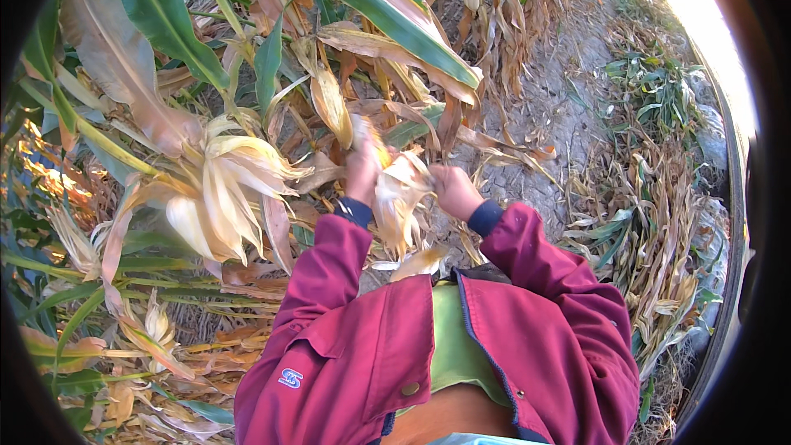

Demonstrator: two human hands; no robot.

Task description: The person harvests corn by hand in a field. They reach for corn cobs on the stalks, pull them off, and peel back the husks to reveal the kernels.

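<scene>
My left hand [363,168] is closed around a partly husked corn ear [378,143], whose yellow kernels are blurred. Pale corn husks [397,201] hang down from the ear between my hands. At their right side, my right hand [452,190] is closed on the edge of the husks. Just above my left hand hangs an unopened ear in dry husk [331,105]. To the left, an opened, spread husk [238,179] droops from a corn stalk.
Standing corn plants with green leaves [157,18] and dry leaves fill the left and top. Dry cracked soil [544,136] lies to the right, beside a long heap of cut stalks and dry leaves [655,259]. A dark curved edge [732,198] runs along the far right.
</scene>
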